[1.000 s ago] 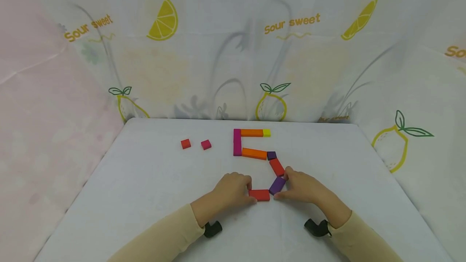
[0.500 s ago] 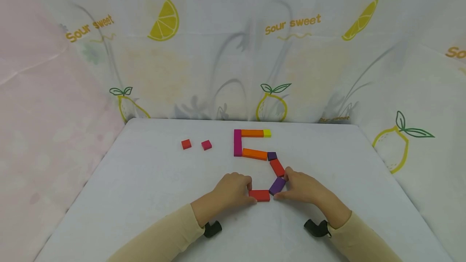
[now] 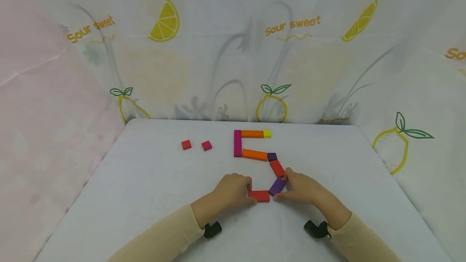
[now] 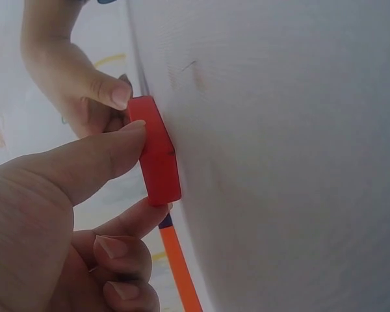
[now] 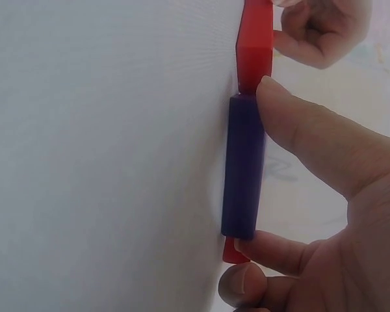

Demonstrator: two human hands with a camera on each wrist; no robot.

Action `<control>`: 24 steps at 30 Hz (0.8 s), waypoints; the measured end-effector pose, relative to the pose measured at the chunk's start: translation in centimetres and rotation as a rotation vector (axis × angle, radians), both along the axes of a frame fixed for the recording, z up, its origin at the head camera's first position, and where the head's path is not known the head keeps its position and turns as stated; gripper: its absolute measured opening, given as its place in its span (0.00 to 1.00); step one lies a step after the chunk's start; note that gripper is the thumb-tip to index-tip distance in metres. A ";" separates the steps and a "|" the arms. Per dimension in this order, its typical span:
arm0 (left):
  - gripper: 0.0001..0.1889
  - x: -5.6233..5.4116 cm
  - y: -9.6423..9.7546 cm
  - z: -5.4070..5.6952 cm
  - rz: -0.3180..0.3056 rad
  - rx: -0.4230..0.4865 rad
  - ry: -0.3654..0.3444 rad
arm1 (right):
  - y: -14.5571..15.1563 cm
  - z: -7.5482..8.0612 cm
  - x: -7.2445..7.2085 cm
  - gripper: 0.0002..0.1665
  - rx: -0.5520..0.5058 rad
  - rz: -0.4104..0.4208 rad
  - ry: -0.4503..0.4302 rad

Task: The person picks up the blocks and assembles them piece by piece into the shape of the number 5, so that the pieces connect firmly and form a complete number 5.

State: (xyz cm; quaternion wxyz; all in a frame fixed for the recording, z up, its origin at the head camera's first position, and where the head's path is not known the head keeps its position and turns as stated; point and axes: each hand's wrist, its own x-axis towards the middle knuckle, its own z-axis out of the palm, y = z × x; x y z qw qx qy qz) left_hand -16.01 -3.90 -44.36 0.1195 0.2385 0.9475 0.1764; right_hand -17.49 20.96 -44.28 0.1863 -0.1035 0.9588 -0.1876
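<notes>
My left hand [image 3: 232, 189] pinches a red block [image 3: 260, 196] lying flat on the white table, thumb at its near side and forefinger at its far side. Just right of it, my right hand [image 3: 302, 188] grips a slanted purple block [image 3: 277, 186] between thumb and forefinger. In the right wrist view the purple block [image 5: 243, 166] meets the end of the red block [image 5: 255, 55]. Above the purple block lies a slanted red block [image 3: 277, 168], followed by a small purple block [image 3: 272, 157] and an orange block [image 3: 254, 155].
Farther back, an upright magenta block [image 3: 238, 143], another orange block [image 3: 252, 134] and a yellow cube [image 3: 267, 134] continue the line. A red cube [image 3: 186, 144] and a magenta cube [image 3: 206, 145] lie apart at the left. A lemon-print cloth [image 3: 204, 64] hangs behind the table [image 3: 145, 181].
</notes>
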 end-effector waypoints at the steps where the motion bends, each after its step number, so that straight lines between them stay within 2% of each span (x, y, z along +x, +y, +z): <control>1: 0.15 0.0 0.0 0.0 0.002 0.000 -0.002 | 0.0 0.0 0.0 0.41 0.001 0.000 -0.001; 12: 0.15 0.2 0.0 0.2 0.009 0.011 -0.004 | 0.0 0.0 0.0 0.40 -0.007 0.004 0.001; 24: 0.15 0.0 -0.1 -0.1 -0.002 0.005 0.013 | 0.0 0.1 0.1 0.39 -0.004 0.009 0.009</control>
